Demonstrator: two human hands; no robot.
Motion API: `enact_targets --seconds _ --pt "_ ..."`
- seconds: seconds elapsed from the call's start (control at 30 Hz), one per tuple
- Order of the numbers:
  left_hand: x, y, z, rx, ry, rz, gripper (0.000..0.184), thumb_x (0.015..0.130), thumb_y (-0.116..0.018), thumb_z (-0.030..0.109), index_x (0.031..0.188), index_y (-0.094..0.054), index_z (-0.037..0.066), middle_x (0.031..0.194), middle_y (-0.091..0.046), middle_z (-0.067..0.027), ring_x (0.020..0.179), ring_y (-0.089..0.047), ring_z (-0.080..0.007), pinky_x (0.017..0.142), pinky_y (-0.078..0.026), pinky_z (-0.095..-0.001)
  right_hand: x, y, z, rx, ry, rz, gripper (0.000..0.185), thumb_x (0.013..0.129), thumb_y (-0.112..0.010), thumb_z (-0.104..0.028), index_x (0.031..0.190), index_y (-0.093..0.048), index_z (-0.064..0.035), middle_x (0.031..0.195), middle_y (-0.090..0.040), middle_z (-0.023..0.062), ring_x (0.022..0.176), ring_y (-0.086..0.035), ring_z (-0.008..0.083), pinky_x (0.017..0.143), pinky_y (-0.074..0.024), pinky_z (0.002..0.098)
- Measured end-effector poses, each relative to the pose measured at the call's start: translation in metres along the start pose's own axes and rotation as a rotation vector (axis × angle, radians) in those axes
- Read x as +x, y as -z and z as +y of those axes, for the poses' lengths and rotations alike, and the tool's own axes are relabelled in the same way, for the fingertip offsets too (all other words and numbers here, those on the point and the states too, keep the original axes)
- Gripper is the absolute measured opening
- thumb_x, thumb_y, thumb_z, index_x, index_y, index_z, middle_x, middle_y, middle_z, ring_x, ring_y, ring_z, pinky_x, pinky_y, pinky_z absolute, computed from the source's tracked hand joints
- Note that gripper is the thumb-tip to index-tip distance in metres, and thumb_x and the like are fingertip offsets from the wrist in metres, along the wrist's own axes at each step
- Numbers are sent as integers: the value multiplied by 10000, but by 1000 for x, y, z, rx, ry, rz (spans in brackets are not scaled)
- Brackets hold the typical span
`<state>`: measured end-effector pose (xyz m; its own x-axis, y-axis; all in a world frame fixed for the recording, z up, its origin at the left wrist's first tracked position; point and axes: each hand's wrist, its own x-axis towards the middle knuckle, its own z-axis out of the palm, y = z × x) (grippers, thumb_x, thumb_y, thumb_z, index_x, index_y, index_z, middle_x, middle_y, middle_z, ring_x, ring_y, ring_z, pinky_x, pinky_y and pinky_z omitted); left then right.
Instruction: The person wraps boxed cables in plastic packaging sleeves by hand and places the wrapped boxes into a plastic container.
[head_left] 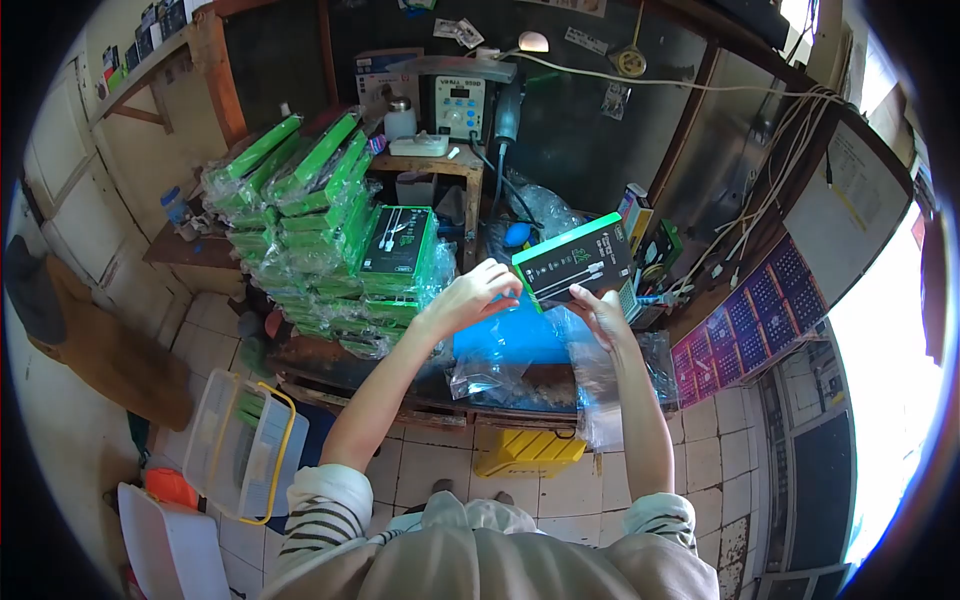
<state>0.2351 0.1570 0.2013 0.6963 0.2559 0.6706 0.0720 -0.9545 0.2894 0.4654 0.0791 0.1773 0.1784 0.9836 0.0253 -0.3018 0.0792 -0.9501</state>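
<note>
My right hand (600, 316) grips a black and green cable box (580, 262) by its lower right edge, thumb on the printed front, which shows a white cable. The box is tilted above the workbench. Just off the box's left side is my left hand (478, 298), its fingers curled and pinched together; whether anything thin is between them I cannot make out. Clear plastic bags (600, 395) lie beneath my right hand, beside a blue sheet (515, 335). More crumpled clear plastic (485, 372) rests at the bench's front.
Tall stacks of plastic-wrapped green boxes (325, 240) stand at the left of the bench. Behind them, a soldering station (460, 108) sits on a wooden shelf. Cables (740, 200) hang at the right. A yellow crate (528, 455) and a clear bin (235, 440) are on the floor.
</note>
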Motion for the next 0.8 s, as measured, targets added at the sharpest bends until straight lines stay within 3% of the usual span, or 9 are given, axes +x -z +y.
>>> enact_targets --seconds 0.43,0.47,0.53,0.57,0.67,0.8 --pt "-9 -7 -9 121 -15 125 162 705 -658 95 801 -534 55 792 -529 -54 812 -517 -232 712 -452 -325 -11 0 -5 -295 123 -3 410 723 -691 -93 1080 -505 -16 1022 -570 67 925 -562 174 752 -487 286" --pt "-13 -13 -9 121 -13 124 162 705 -658 95 801 -534 55 792 -529 -54 812 -517 -232 712 -452 -325 -8 2 -1 -396 230 9 409 717 -696 -88 1073 -510 -8 1013 -581 77 921 -565 173 752 -484 287" --pt "-20 -28 -6 27 257 235 159 717 -661 100 803 -536 53 777 -527 -69 748 -547 -209 664 -467 -311 -5 5 5 -496 338 22 407 712 -701 -83 1065 -516 0 1005 -592 86 916 -569 173 752 -482 288" --pt "-21 -33 0 25 257 236 159 717 -661 100 803 -536 53 777 -527 -69 748 -547 -209 664 -467 -311 -6 3 4 -522 383 37 399 706 -704 -78 1053 -525 6 983 -604 93 895 -578 175 748 -481 292" --pt "-25 -54 3 -365 667 495 250 764 -654 130 915 -475 43 773 -530 -70 586 -562 -122 514 -467 -250 -8 -2 1 -583 458 47 371 703 -703 -65 1028 -543 15 933 -624 99 848 -593 171 728 -483 291" --pt "-25 -74 3 -644 835 476 436 716 -714 186 957 -383 39 774 -518 -73 586 -552 -99 489 -498 -234 -13 -10 -4 -625 473 61 316 713 -688 -53 995 -567 20 891 -633 100 809 -597 146 673 -491 274"
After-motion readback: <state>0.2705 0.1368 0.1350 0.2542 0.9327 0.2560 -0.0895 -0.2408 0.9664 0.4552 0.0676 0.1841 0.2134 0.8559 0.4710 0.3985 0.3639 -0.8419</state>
